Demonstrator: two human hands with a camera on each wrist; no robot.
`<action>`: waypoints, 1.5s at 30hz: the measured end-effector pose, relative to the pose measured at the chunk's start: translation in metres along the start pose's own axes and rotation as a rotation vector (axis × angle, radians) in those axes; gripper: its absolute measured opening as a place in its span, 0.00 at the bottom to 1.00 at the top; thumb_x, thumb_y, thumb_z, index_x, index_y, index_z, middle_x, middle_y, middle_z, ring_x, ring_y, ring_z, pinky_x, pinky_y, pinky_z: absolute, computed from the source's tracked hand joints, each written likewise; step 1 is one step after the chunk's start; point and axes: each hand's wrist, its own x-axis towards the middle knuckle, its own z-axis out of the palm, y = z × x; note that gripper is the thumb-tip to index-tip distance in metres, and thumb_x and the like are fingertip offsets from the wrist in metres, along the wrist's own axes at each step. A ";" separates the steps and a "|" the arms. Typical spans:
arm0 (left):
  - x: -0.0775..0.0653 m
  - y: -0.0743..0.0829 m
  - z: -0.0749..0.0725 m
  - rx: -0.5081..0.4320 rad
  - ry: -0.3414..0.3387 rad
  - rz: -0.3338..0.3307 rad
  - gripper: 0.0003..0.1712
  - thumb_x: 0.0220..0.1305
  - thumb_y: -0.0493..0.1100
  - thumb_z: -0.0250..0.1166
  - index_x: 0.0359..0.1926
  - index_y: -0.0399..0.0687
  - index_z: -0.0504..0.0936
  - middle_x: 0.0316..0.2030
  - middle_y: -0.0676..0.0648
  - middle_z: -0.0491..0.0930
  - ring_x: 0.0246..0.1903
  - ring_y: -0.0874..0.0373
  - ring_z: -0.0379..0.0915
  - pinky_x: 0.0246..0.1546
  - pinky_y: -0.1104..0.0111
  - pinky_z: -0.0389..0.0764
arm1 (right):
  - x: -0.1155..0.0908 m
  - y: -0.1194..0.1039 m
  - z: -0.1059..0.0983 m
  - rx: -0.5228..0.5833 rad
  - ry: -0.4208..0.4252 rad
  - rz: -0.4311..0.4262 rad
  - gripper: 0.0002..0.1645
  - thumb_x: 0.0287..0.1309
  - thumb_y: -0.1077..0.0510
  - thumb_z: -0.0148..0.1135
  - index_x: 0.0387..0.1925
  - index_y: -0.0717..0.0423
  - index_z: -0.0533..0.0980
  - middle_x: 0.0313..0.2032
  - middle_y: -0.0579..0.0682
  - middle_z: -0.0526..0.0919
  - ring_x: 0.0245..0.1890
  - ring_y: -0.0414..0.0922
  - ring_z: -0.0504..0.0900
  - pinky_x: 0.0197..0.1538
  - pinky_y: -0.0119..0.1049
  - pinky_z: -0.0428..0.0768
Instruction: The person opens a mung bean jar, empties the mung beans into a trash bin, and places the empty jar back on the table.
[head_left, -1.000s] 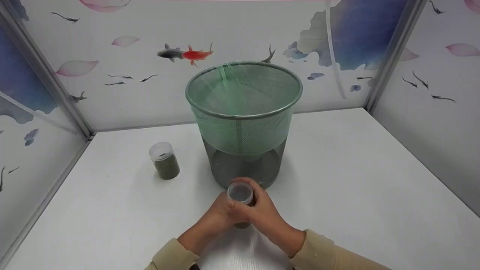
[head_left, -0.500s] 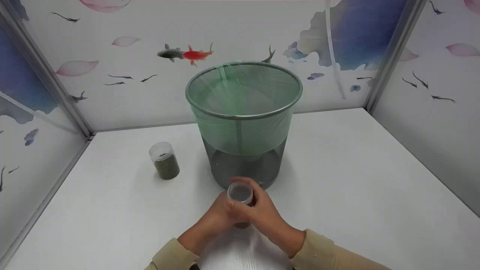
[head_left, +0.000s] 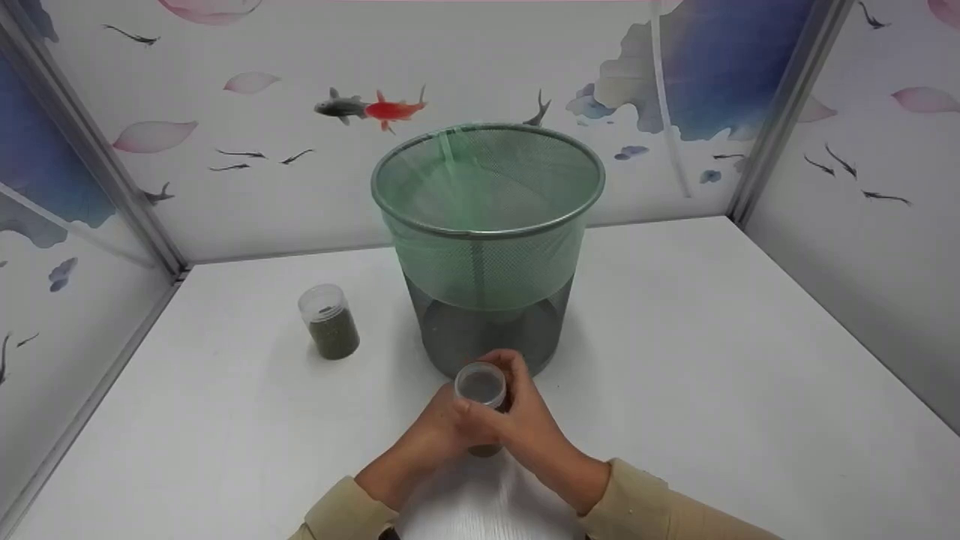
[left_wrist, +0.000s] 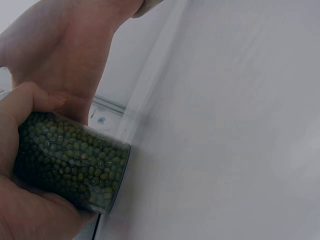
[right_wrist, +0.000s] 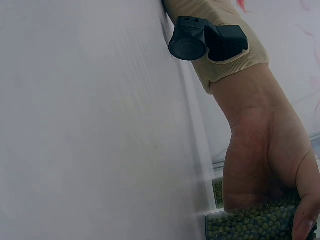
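Observation:
A clear plastic jar of green mung beans (left_wrist: 75, 157) stands upright on the table in front of me, its round clear top (head_left: 480, 384) showing between both hands. My left hand (head_left: 441, 426) wraps the jar's body from the left, low down. From the right, my right hand (head_left: 531, 420) curls round the upper part, thumb across the near side and fingers behind. The beans show plainly through the wall in the left wrist view. Much of the jar is hidden by the hands in the head view. A second similar jar (head_left: 334, 330) of green contents stands upright to the left.
Right behind the hands stands a tall wire mesh bin (head_left: 487, 337), with a green see-through bag (head_left: 487, 270) lining it and folded over its rim. White table (head_left: 712, 360) lies around, bounded by printed panels (head_left: 262, 187) at the back and both sides.
The fingers of my right hand have shifted slightly behind the jar's top and bend more sharply now. My left hand, the jar and the bin stay in place.

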 end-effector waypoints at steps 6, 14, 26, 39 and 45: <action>0.001 0.001 0.002 0.085 0.033 0.003 0.34 0.52 0.34 0.77 0.61 0.34 0.78 0.50 0.47 0.81 0.45 0.58 0.75 0.50 0.64 0.77 | 0.000 0.000 0.001 -0.013 0.022 -0.007 0.45 0.60 0.48 0.76 0.68 0.59 0.61 0.64 0.56 0.75 0.63 0.48 0.75 0.67 0.46 0.71; 0.000 0.002 0.003 0.111 0.050 0.009 0.36 0.50 0.32 0.78 0.62 0.32 0.78 0.51 0.45 0.82 0.47 0.57 0.75 0.51 0.63 0.78 | 0.000 0.000 0.001 -0.022 0.029 -0.009 0.44 0.61 0.48 0.75 0.67 0.59 0.60 0.64 0.56 0.74 0.63 0.48 0.75 0.67 0.46 0.71; 0.000 0.002 0.004 0.105 0.054 -0.008 0.34 0.49 0.32 0.77 0.60 0.34 0.79 0.49 0.47 0.82 0.45 0.58 0.75 0.49 0.64 0.77 | 0.000 0.000 0.002 -0.014 0.025 -0.010 0.41 0.62 0.49 0.74 0.66 0.58 0.62 0.63 0.56 0.75 0.62 0.48 0.75 0.66 0.46 0.71; 0.001 0.004 0.002 0.059 0.039 -0.053 0.32 0.56 0.37 0.79 0.61 0.38 0.79 0.50 0.49 0.82 0.45 0.57 0.75 0.48 0.63 0.76 | 0.000 0.000 0.001 -0.032 0.014 -0.017 0.41 0.63 0.49 0.74 0.69 0.59 0.64 0.65 0.55 0.74 0.64 0.49 0.74 0.68 0.47 0.71; 0.001 0.003 0.002 0.058 0.034 -0.044 0.34 0.57 0.38 0.79 0.63 0.38 0.77 0.52 0.48 0.81 0.47 0.57 0.75 0.50 0.63 0.76 | 0.000 0.000 0.001 -0.025 0.006 -0.022 0.41 0.63 0.48 0.75 0.69 0.58 0.66 0.66 0.55 0.75 0.64 0.49 0.74 0.68 0.48 0.71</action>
